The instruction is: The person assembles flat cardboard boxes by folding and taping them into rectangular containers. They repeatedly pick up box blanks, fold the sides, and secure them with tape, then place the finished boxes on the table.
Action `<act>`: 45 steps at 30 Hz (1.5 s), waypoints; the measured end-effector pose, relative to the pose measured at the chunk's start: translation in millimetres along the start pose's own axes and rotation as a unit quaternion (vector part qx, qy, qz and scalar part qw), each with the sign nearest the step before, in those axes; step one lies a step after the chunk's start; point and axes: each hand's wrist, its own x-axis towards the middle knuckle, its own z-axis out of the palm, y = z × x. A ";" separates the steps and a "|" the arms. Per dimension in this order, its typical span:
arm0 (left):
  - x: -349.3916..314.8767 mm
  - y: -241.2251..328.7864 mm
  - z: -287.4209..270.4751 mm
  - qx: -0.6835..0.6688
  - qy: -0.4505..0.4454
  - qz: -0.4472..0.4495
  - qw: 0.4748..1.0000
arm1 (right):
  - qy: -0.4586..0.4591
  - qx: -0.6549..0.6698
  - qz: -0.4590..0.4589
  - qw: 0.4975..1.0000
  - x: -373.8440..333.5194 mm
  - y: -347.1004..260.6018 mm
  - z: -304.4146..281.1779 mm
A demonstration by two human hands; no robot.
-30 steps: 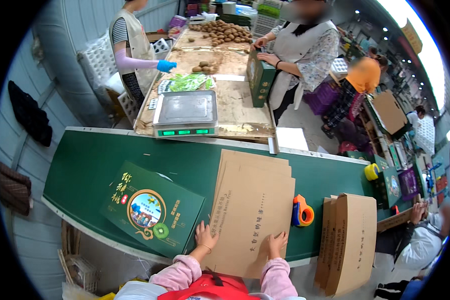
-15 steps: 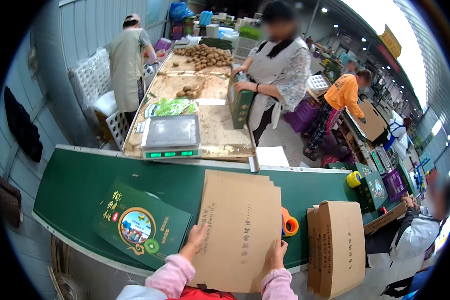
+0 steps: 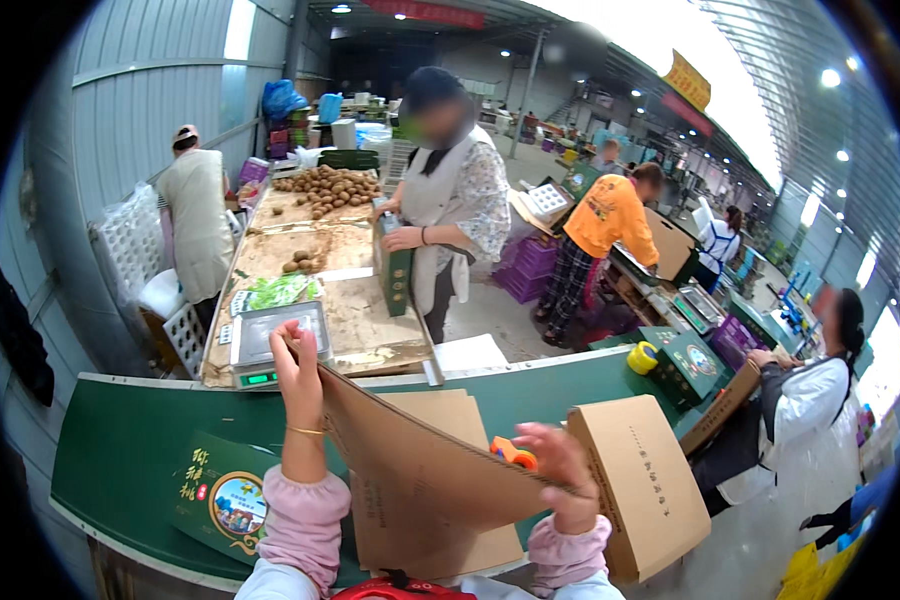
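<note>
A brown cardboard sheet (image 3: 400, 450) is lifted at a tilt above the green table, bowed between my two hands. My left hand (image 3: 300, 370) is raised and closed on its upper left corner. At the right corner, my right hand (image 3: 567, 475) is closed on the edge, its fingers somewhat blurred. More flat cardboard (image 3: 440, 405) lies beneath the raised sheet. To the left is a green printed box (image 3: 215, 490), partly covered by my left forearm. An orange tape dispenser (image 3: 513, 454) shows behind the sheet, near my right hand.
Folded brown cardboard (image 3: 640, 480) stands at the right. Beyond the green table (image 3: 110, 440), a scale (image 3: 255, 376) and kiwifruit (image 3: 335, 190) sit on a wooden table. A person there holds a green box (image 3: 398, 275). Another person (image 3: 800, 420) handles cardboard at the right.
The top cardboard sheet has come up off the pile, its left side raised by my left hand. My right hand has risen too. The view has tilted upward and turned right.
</note>
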 end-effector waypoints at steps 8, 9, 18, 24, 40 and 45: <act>13.8 -0.8 22.4 -0.054 -0.115 -0.081 0.989 | -0.095 -0.163 -0.055 0.980 -16.0 2.0 -1.4; 14.1 -0.7 20.5 -0.061 -0.124 -0.085 0.987 | -0.078 -0.191 -0.052 0.977 -18.3 2.6 -0.7; 14.9 4.4 6.7 -0.035 -0.164 -0.084 0.982 | -0.046 -0.371 -0.125 0.919 -21.3 0.6 1.2; 7.1 18.6 -17.2 -0.056 -0.202 -0.080 0.974 | -0.024 -0.531 -0.134 0.837 -19.1 -6.3 -6.0; -118.4 92.3 -66.8 -0.013 -0.270 0.117 0.956 | 0.135 -0.419 -0.030 0.898 -10.2 10.5 -41.6; -115.2 82.9 -83.4 0.055 -0.331 0.241 0.911 | 0.053 -0.329 -0.084 0.939 -40.1 7.6 -50.8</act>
